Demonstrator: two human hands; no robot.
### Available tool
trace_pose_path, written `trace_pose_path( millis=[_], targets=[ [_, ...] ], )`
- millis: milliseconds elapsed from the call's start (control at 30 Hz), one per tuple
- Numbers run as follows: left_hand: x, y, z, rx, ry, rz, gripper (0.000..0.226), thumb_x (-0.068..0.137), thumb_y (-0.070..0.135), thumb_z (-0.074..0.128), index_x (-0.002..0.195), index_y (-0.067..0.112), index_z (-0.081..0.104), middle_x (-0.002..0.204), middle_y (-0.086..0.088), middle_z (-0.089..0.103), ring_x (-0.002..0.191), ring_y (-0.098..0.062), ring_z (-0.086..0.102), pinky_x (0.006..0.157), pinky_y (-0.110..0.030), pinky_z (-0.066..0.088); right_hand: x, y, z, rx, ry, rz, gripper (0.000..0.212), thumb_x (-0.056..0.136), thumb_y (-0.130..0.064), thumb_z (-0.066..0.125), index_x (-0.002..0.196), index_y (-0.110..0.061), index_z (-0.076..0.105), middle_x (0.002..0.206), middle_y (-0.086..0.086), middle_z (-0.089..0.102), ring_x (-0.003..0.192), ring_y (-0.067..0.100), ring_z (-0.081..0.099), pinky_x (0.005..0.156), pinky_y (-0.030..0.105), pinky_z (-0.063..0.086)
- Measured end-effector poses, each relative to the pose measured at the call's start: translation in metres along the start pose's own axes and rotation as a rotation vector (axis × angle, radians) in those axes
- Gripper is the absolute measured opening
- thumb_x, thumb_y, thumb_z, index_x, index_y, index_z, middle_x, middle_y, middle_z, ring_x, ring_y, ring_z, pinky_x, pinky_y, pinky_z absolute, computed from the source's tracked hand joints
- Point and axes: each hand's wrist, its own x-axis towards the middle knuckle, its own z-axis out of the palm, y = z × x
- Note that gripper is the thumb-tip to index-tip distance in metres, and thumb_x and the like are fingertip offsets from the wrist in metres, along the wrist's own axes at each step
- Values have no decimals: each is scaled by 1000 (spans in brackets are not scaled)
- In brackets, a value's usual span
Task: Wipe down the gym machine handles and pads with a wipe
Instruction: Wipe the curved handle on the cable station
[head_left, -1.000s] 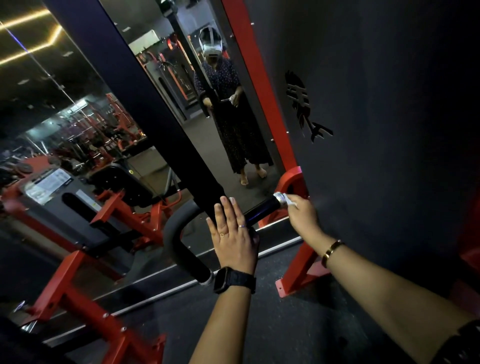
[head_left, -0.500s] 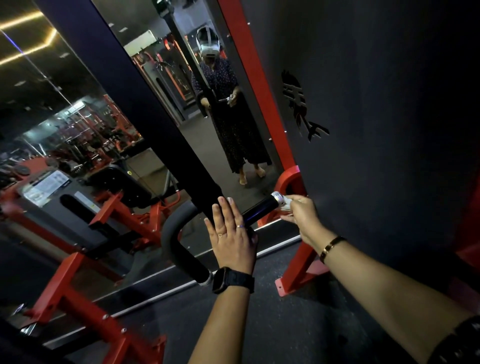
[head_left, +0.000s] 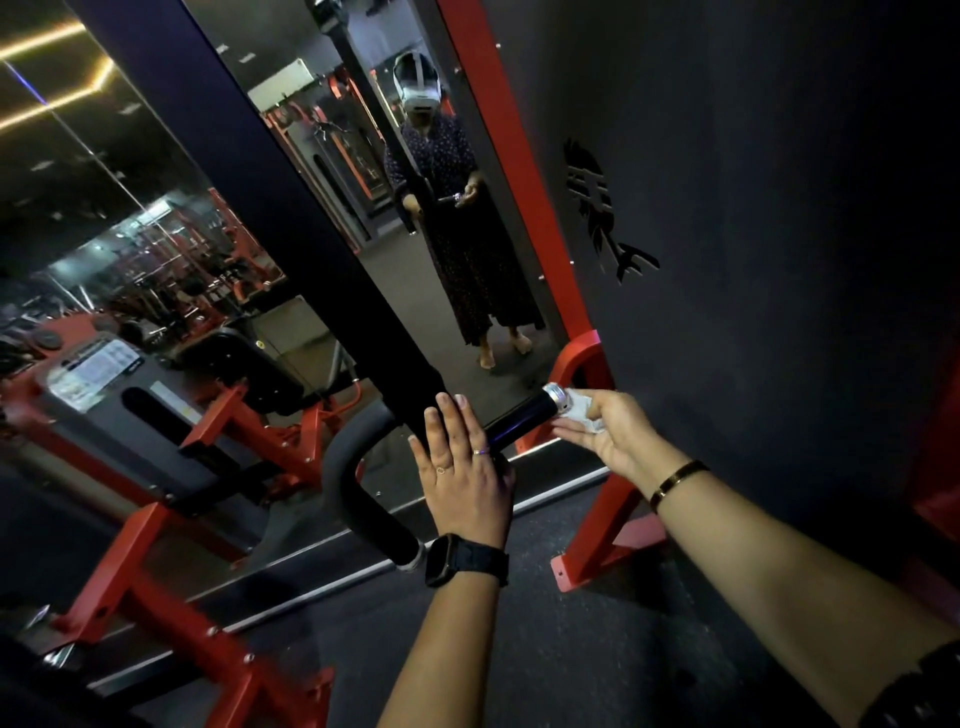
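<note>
Easing back since a second ago, my right hand (head_left: 610, 434) pinches the wipe (head_left: 581, 414) against the metal cap (head_left: 555, 393) at the right end of the handle (head_left: 519, 417), my left hand (head_left: 462, 470) lies flat-fingered on it, and I judge this handle nearly done, with more left to wipe.

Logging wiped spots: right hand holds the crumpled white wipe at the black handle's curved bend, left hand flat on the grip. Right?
No. Head view: right hand holds the crumpled white wipe at the black handle's silver end cap, not its bend. Rest stands.

Dark speckled floor (head_left: 597, 670) bears the machine's red frame foot (head_left: 613, 553).
</note>
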Motion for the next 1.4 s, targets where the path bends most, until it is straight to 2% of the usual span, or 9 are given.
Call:
trace_pose_path(
  millis=[267, 433, 633, 767, 900, 1033, 1167, 1300, 1400],
  targets=[
    [-1, 0, 0, 12, -20, -8, 141, 54, 36, 86, 153, 7, -11, 160, -11, -21, 148, -26, -16, 120, -44, -10, 24, -13, -19, -400, -78, -145, 46, 95, 3, 39, 141, -3, 41, 140, 13, 48, 124, 22, 49, 101, 32, 41],
    [-1, 0, 1, 17, -17, -8, 138, 56, 34, 84, 153, 7, -10, 160, -11, -20, 148, -26, -15, 120, -44, -9, 32, -10, -27, -820, -55, -234, 52, 96, -20, 56, 144, -7, 39, 143, 12, 45, 131, 21, 44, 112, 33, 31],
    [-1, 0, 1, 14, -9, 2, 138, 56, 33, 84, 153, 6, -10, 160, -12, -21, 148, -26, -16, 120, -45, -8, 36, -6, -18, -890, 18, -305, 34, 89, 5, 56, 122, -5, 63, 116, 16, 65, 96, 21, 62, 83, 31, 54],
    [-1, 0, 1, 10, -8, 3, 138, 55, 33, 83, 153, 7, -10, 160, -11, -21, 148, -27, -16, 120, -45, -8, 23, -8, -8, -1138, 212, -413, 18, 85, -10, 68, 100, -17, 75, 92, 5, 69, 88, 19, 62, 62, 21, 40],
    [-1, 0, 2, 9, -12, 0, 136, 56, 31, 82, 153, 7, -10, 160, -11, -20, 148, -26, -15, 120, -44, -9, 21, -5, 4, -830, 140, -311, 24, 93, -5, 51, 105, -10, 71, 99, 10, 70, 87, 24, 66, 78, 35, 56],
    [-1, 0, 3, 17, 3, 5, 134, 57, 32, 81, 153, 6, -10, 160, -11, -20, 149, -26, -15, 120, -44, -9, 17, -10, 12, -565, 21, -227, 33, 93, -4, 39, 109, -10, 67, 102, 4, 67, 94, 15, 61, 84, 29, 53],
    [-2, -1, 5, 23, 35, 23, 136, 56, 32, 82, 153, 6, -10, 160, -12, -19, 149, -26, -14, 120, -44, -8, 0, -1, 22, -880, 35, -705, 31, 88, 3, 45, 102, -3, 71, 102, 4, 68, 99, 16, 60, 80, 9, 40],
    [-2, -5, 10, 35, 86, 42, 120, 66, 35, 70, 153, 5, -7, 161, -12, -17, 149, -26, -12, 121, -44, -4, -3, 37, 24, -1223, 17, -1193, 43, 77, -15, 37, 99, -6, 73, 107, 10, 71, 109, 28, 64, 100, 42, 40],
    [-3, -7, 11, 66, 121, 71, 93, 84, 36, 47, 153, 2, -6, 161, -14, -16, 149, -27, -12, 121, -45, -3, -15, 57, 35, -1309, -56, -1337, 38, 78, -16, 42, 100, -9, 72, 109, 5, 71, 107, 19, 65, 102, 42, 34]
  ],
)
